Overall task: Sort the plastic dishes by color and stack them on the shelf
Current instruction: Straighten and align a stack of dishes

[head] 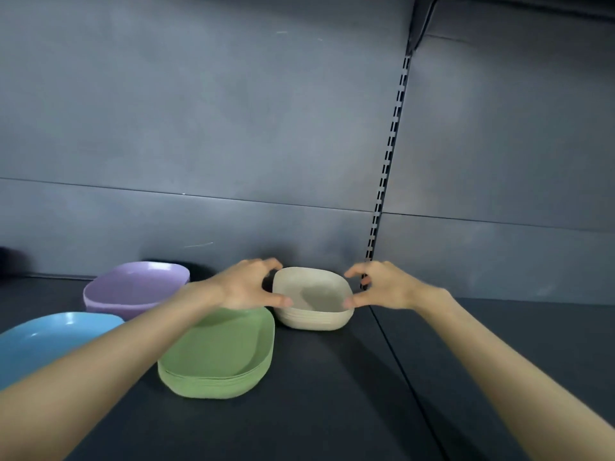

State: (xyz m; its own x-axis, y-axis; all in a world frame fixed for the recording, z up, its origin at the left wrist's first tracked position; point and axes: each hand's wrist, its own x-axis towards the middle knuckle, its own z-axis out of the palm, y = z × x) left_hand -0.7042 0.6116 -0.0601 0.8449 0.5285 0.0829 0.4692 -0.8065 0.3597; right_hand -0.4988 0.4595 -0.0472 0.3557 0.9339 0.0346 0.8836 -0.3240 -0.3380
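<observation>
We saw a beige stack [312, 306], a green stack [216, 354], a lilac dish [133, 287] and a sky-blue dish [43, 341] (all plain, unpatterned) on the dark grey shelf [332, 394].

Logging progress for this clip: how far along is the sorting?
Done: purple stack, blue dish and green stack sit sorted on the shelf. In hand: left hand and right hand grip the beige stack. Left: no loose dishes show, so likely just release.

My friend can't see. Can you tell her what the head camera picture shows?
The left hand grips a stack of beige dishes on a dark shelf, and the right hand has its thumb on the rim. A green stack, purple dishes and a blue dish sit to its left.
</observation>
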